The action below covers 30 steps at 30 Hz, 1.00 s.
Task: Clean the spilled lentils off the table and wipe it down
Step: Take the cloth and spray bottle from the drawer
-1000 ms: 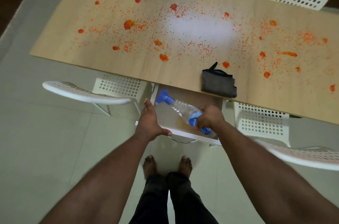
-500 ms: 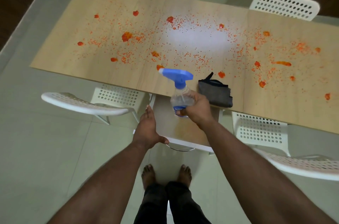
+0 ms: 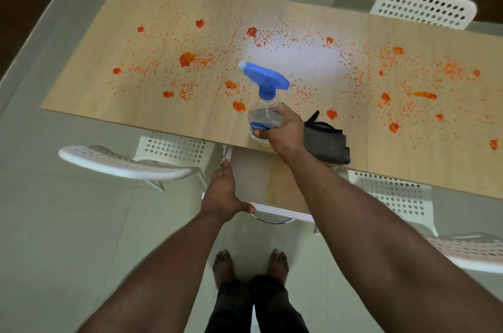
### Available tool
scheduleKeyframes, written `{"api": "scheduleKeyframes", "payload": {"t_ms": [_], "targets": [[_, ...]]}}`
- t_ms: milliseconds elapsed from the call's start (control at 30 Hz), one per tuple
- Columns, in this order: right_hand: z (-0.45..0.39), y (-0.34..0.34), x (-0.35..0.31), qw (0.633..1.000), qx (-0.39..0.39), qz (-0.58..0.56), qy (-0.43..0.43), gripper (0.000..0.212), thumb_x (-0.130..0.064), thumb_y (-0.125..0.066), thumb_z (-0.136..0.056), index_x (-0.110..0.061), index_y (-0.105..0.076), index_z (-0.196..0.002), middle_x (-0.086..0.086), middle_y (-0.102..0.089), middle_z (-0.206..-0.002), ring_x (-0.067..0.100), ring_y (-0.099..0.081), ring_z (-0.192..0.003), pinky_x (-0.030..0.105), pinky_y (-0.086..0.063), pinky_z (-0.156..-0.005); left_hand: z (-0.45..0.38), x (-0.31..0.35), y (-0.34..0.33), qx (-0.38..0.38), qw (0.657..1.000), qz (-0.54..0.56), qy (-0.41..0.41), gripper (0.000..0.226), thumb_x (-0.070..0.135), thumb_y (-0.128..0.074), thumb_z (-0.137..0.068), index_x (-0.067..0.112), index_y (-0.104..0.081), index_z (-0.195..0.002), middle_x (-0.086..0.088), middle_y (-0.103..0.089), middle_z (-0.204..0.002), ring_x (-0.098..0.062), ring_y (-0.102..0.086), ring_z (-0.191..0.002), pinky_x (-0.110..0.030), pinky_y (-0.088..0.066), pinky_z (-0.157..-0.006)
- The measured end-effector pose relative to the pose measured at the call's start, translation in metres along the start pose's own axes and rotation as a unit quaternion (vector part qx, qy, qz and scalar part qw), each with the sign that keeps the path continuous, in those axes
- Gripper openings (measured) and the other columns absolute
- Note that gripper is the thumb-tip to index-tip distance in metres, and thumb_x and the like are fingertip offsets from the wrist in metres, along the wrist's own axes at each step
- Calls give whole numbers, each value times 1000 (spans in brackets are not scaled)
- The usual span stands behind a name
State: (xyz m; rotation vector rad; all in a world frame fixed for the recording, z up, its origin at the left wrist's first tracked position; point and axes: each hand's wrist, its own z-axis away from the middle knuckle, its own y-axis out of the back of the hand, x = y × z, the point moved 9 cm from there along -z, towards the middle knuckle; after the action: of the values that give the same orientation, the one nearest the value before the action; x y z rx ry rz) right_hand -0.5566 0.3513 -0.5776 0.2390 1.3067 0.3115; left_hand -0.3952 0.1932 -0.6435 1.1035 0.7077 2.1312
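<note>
Gripping the spray bottle [image 3: 265, 114] in your right hand [image 3: 284, 132] (left hand [image 3: 221, 193] flat, fingers straight, on the stool [image 3: 272, 182]), mist the lentils [image 3: 187, 59] lightly.

The right hand [image 3: 283, 128] holds the bottle [image 3: 265, 103] upright over the table's [image 3: 190, 120] near edge. The cloth [image 3: 326, 142] lies on the table just right of its fingers; lentils [image 3: 187, 59] spread beyond and to both sides. The left hand [image 3: 221, 193] rests on a stool [image 3: 261, 177] below the table edge, a chair [image 3: 122, 161] to its left.
</note>
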Motion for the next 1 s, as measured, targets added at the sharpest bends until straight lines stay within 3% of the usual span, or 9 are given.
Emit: {"api": "scheduleKeyframes", "payload": {"t_ms": [267,333,400,500,667,767,833,933,1000], "targets": [[7,5,1,999,5,44,7,68,-17,-99,-67,-22,-61,-123,-11,-68,-114,7,-64,-103,19,-55,-83,-7,0,0,11,1000,-28,-2,162,50,-103,-52,4,2,-167,-15,-24,-171,-30,-24,-157,-40,-31,-125],[20,12,9,998,26,58,-5,75,-21,-100,-67,-23,-59,-130,-13,-66,-121,3,-61,-107,14,-50,-84,-8,0,2,29,998,-52,-2,159,56,-102,-50,3,-8,-166,-17,-37,-164,-32,-34,-150,-42,-38,-120],[39,23,22,995,56,75,-23,76,-22,-98,-70,-23,-59,-134,-12,-65,-124,4,-60,-111,19,-51,-89,-8,1,8,63,992,-108,-3,147,66,-98,-45,5,-28,-158,-15,-53,-145,-32,-47,-134,-43,-45,-109],[72,39,49,991,81,95,-54,50,-24,-93,-78,-24,-66,-120,-12,-69,-106,3,-65,-97,22,-57,-85,-8,12,18,117,972,-204,-17,116,79,-89,-44,13,-49,-130,-7,-59,-123,-27,-54,-114,-40,-46,-97],[97,61,97,975,99,154,-124,20,-23,-88,-83,-23,-70,-93,-7,-71,-87,13,-68,-85,28,-55,-82,-13,28,16,146,963,-225,27,76,80,-76,-71,15,-65,-108,-6,-71,-101,-26,-68,-94,-34,-46,-74],[97,71,108,969,108,156,-159,12,-23,-83,-86,-21,-71,-88,-4,-70,-87,14,-65,-83,25,-47,-75,-24,15,11,153,980,-55,116,66,69,-79,-79,9,-71,-105,-11,-74,-102,-31,-72,-96,-32,-48,-72],[97,81,121,962,136,98,-217,9,-17,-77,-89,-20,-71,-85,-2,-69,-85,16,-64,-82,25,-46,-67,-35,3,-6,136,955,187,183,53,54,-88,-79,6,-72,-98,-14,-76,-100,-31,-72,-91,-34,-54,-75],[101,87,156,905,209,-138,-344,13,-3,-61,-89,-3,-73,-93,6,-66,-84,21,-60,-73,27,-47,-63,-51,4,-29,105,808,526,245,22,12,-87,-77,8,-65,-78,-16,-69,-87,-25,-62,-80,-35,-55,-69],[95,85,163,867,216,-271,-357,29,5,-48,-94,16,-60,-118,13,-57,-80,22,-54,-69,29,-46,-61,-61,13,-29,89,741,622,236,20,-7,-72,-74,7,-59,-80,-15,-57,-87,-24,-56,-82,-32,-52,-65]]}}
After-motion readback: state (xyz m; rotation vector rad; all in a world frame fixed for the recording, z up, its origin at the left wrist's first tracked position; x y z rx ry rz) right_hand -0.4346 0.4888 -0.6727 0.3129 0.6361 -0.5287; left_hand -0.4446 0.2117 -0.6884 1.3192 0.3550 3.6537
